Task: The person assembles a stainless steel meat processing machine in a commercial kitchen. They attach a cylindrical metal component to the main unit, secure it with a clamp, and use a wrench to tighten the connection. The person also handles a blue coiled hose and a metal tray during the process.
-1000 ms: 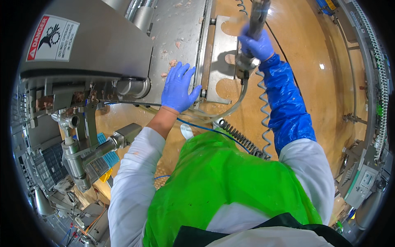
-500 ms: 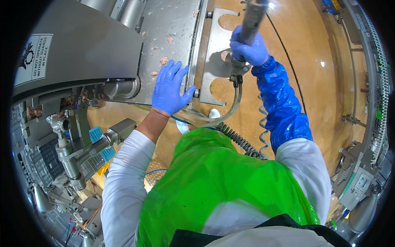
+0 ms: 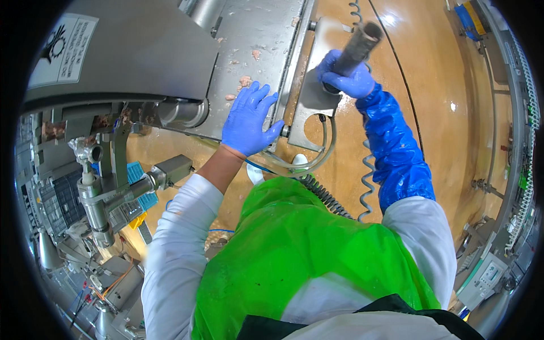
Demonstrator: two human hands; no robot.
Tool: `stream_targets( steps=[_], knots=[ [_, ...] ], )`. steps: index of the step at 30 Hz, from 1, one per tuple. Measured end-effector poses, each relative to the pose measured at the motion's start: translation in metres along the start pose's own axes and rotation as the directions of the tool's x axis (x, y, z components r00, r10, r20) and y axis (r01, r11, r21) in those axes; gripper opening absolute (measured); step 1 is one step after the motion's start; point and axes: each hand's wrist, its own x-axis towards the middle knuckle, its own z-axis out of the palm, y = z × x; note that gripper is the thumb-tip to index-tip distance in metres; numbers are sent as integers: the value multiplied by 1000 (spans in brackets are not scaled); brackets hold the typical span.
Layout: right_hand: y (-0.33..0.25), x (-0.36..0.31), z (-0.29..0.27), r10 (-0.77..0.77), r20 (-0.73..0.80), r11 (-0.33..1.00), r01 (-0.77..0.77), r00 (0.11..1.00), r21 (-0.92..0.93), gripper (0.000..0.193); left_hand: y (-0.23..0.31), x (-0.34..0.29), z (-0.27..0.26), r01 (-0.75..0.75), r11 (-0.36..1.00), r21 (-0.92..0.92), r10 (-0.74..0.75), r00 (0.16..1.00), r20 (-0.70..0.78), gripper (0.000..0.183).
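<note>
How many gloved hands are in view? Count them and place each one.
2: the left hand, spread open at the metal surface's near edge, and the right hand, closed around a dark tube. No others show.

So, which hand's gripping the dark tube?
The right hand, with the blue sleeve, closes around the dark tube; the left hand is spread open at the metal table, gripping nothing.

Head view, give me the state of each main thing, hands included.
Cylinder, tilted, gripped
Metal surface, strewn with scraps
Left hand, gloved, open, at the metal surface
Right hand, gloved, closed around the cylinder
Dark hose, coiled
Apron, worn, creased
Floor, shiny
</note>
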Motion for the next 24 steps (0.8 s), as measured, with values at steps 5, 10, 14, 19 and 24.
stream_targets(
  steps=[5, 10, 14, 19, 24],
  knots=[
    [-13, -9, -7, -140, 124, 950, 169, 982, -262, 17, -5, -11, 7, 4, 1000, 15, -3, 996, -84, 54],
    [-12, -30, -8, -47, -61, 934, 22, 997, -357, 41, 3, -25, -9, -8, 1000, 14, 10, 992, -125, 53],
    [-30, -35, 8, 60, -160, 942, -110, 985, -318, 57, 6, -103, -57, 105, 982, -156, -139, 965, -223, 48],
    [-25, -62, 2, -70, -439, 967, -46, 896, -249, 47, -72, -295, -113, 536, 495, -684, -862, 406, -304, 34],
    [-99, -66, 60, -502, -579, 751, -8, 642, -660, 34, -141, -452, -178, 540, 483, -690, -779, -95, -620, 30]
  ],
)
